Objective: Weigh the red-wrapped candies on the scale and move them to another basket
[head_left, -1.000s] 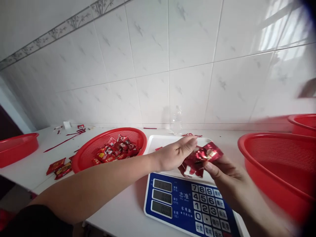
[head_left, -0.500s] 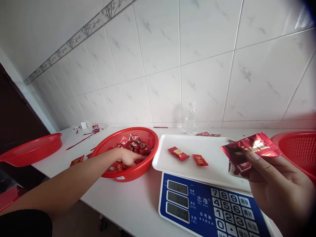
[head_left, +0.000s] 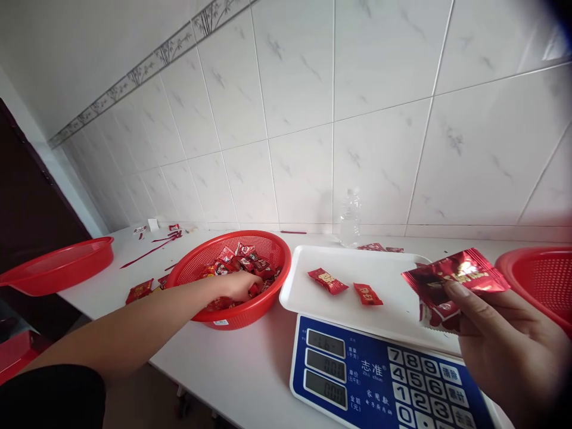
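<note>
My left hand (head_left: 243, 286) reaches down into a red perforated basket (head_left: 187, 262) full of small red packets. Its fingers close around a small red packet (head_left: 254, 290), partly hidden. On the right, my right hand (head_left: 496, 328) pinches shiny red packets (head_left: 465, 275) between thumb and fingers, over the right end of a white tray (head_left: 393, 265). Two red wrapped pieces lie on that tray, one larger (head_left: 328, 280) and one smaller (head_left: 367, 294). The tray sits on a blue and white scale (head_left: 370, 381) with number keys and three displays.
A clear plastic bottle (head_left: 350, 219) stands behind the tray by the tiled wall. Another red basket (head_left: 543, 280) is at the right edge, and a shallow red basket (head_left: 80, 265) sits at the far left. Loose packets (head_left: 139, 291) and red strips (head_left: 154, 250) lie on the white table.
My left hand has risen slightly in the basket, and a red packet now shows at its fingertips. My right hand keeps its hold. The view has shifted slightly.
</note>
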### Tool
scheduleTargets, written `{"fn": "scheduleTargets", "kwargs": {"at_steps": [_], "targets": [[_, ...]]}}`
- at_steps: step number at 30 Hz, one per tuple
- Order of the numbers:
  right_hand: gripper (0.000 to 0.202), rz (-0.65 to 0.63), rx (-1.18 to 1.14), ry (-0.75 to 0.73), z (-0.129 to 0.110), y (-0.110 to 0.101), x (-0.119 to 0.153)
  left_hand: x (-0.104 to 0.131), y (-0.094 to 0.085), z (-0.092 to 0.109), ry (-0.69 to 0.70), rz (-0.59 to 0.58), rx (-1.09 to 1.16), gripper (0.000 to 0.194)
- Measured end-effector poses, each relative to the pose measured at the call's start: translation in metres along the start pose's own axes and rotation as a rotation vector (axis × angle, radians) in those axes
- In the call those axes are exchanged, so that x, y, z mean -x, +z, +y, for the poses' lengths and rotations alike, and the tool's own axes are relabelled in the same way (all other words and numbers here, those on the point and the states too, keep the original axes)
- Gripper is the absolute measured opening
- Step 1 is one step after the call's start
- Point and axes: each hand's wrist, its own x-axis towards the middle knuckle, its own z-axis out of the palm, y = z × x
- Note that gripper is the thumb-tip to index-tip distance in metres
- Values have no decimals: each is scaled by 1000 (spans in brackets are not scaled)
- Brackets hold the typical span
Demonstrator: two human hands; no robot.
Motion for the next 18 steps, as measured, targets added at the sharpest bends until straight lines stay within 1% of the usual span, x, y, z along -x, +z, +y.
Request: {"fn": "scheduleTargets", "kwargs": {"at_steps": [3,6,9,11,13,16,18], "targets": [[22,13,-18,13,-1,1,0,5,-19,6,-18,26,-38,27],[24,23,-6,26,1,-1,-1,9,-39,9,-26,82,-2,32],[26,17,3,46,0,-2,0,11,-49,15,-26,116,90,41],[29,5,12,67,-4,0,1,11,-50,25,-10,125,160,47],[33,-2,32,83,-9,3,2,9,-46,41,30,115,274,51],[36,-11,58,90,-14,6,3,4,-34,70,113,77,460,52],[36,-24,67,76,-15,7,3,-1,-24,88,133,74,481,54]]}}
